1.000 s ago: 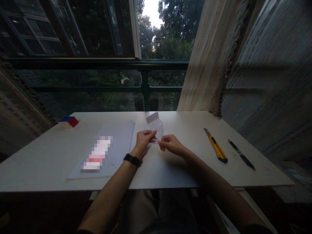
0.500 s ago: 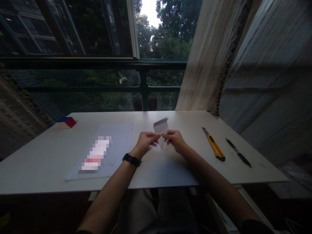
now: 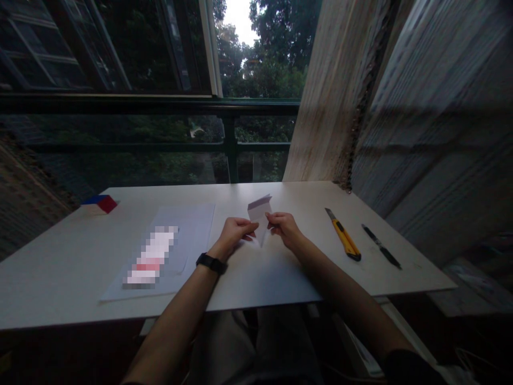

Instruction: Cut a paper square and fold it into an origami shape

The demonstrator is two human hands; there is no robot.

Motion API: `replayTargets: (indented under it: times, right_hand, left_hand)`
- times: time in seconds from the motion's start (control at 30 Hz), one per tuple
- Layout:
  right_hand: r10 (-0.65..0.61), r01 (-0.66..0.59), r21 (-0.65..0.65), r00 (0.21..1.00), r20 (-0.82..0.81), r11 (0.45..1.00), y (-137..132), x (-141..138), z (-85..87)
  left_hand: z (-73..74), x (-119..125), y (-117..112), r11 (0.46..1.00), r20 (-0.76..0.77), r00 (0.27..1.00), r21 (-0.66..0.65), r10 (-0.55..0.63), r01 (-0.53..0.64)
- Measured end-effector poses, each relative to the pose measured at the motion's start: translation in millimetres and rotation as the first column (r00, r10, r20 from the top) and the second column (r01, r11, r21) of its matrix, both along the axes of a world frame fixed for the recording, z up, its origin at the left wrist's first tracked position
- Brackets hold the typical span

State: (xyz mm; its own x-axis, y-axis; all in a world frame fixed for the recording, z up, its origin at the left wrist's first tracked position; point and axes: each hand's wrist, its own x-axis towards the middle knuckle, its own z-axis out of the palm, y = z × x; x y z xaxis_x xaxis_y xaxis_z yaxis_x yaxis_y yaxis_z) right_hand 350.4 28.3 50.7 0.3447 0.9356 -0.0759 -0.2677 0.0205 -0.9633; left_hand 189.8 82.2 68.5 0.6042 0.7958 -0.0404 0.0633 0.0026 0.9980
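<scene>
A small folded piece of white paper [image 3: 260,215] is held up between my two hands over the middle of the table. Its top edge is creased over in a shaded flap, and its lower end narrows to a point. My left hand [image 3: 239,230], below a black wristband, pinches the paper's left side between thumb and fingers. On the opposite edge, higher up, my right hand [image 3: 284,226] grips it the same way. Some of the folds are hidden behind the fingers.
White sheets [image 3: 198,235] lie left of my hands on the white table [image 3: 64,267], a blurred-out item on them. A colored cube [image 3: 100,205] sits at the far left. A yellow box cutter [image 3: 343,235] and a black pen [image 3: 380,246] lie to the right.
My right thumb and fingers have shifted up along the paper's right edge, away from the left thumb, showing more of its middle. The whole view has swung slightly.
</scene>
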Motion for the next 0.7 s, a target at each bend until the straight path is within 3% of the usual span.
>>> replayTargets:
  times: [0.2,0.5,0.7]
  right_hand:
    - [-0.020,0.020,0.030,1.000,0.009,0.999,1.8,-1.8,-2.9]
    - [-0.051,0.027,0.133,0.983,0.175,0.991,4.1,-8.7,-9.2]
    - [-0.009,-0.013,0.107,0.980,0.197,0.994,3.0,-11.7,-7.7]
  left_hand:
    - [1.1,-0.7,-0.7,0.999,-0.003,0.999,-0.013,-0.034,0.034]
    - [-4.2,-1.5,-2.5,0.970,-0.057,0.972,-0.105,-0.227,0.220]
    - [-1.5,-2.0,0.8,0.990,-0.071,0.990,-0.074,-0.123,0.117]
